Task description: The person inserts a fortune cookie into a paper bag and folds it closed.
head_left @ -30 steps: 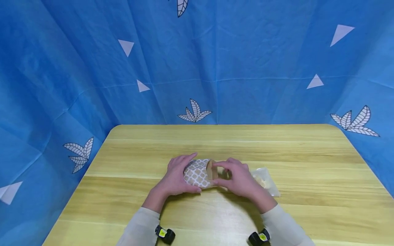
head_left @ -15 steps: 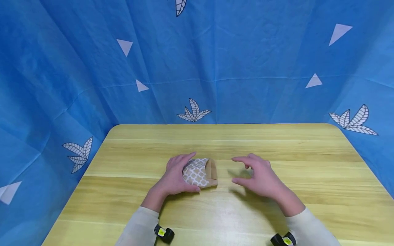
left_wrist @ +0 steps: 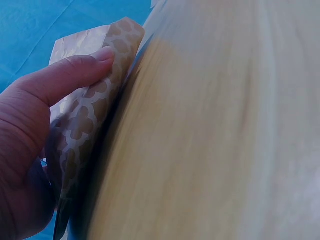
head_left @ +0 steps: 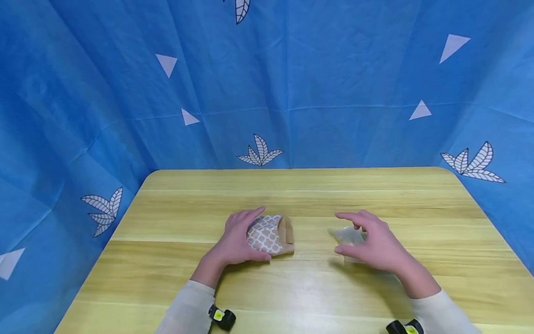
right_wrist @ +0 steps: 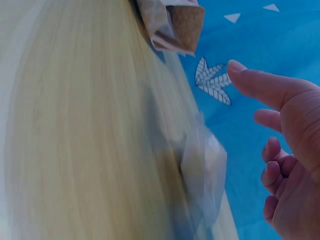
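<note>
A small paper bag (head_left: 271,234) with a brown-and-white lattice print lies on its side on the wooden table (head_left: 292,195), its open brown end facing right. My left hand (head_left: 239,236) grips it, fingers over the top and thumb underneath. The left wrist view shows the thumb (left_wrist: 75,70) pressing on the bag (left_wrist: 95,115). A clear plastic packet (head_left: 348,236) lies to the bag's right. My right hand (head_left: 371,241) hovers over it with fingers loosely curved. In the right wrist view this hand (right_wrist: 292,150) is apart from the packet (right_wrist: 205,165), and the bag (right_wrist: 172,22) lies beyond.
Blue cloth (head_left: 292,93) printed with leaves and triangles hangs round the table's back and both sides. Bare wood stretches behind the hands and along the front. Wrist cameras (head_left: 221,317) show at the bottom edge.
My right hand has left the bag's open end and moved right, over the clear packet. The left hand and the bag have stayed in place.
</note>
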Motion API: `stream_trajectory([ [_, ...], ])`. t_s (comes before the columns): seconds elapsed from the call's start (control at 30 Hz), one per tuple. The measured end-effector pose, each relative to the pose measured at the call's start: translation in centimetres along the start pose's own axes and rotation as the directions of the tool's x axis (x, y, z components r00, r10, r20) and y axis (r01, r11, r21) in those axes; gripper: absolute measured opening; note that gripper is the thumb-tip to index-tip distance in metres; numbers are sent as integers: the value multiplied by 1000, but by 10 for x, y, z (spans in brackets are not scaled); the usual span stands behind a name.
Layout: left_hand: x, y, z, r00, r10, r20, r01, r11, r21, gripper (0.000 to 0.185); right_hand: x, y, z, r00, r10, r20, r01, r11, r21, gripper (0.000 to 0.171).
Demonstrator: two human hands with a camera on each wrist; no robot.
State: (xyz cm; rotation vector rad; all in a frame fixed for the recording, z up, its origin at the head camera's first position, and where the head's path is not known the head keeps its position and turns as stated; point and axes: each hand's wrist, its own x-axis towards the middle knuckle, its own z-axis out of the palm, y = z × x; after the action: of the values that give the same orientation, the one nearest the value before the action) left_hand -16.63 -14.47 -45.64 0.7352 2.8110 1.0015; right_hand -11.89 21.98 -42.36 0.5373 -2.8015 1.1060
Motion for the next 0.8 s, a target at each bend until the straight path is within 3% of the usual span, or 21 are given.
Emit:
stream_trajectory([
  [0.5, -2, 0, -1, 1000, 12, -25, -12, 1000, 0, 121, -18, 31, -9, 999, 11, 37, -11, 1000, 12, 83],
  [0.8, 1, 2, 1, 1000, 17, -20, -17, 1000, -7, 121, -23, 42, -9, 997, 51, 63, -49, 998, -42, 82],
])
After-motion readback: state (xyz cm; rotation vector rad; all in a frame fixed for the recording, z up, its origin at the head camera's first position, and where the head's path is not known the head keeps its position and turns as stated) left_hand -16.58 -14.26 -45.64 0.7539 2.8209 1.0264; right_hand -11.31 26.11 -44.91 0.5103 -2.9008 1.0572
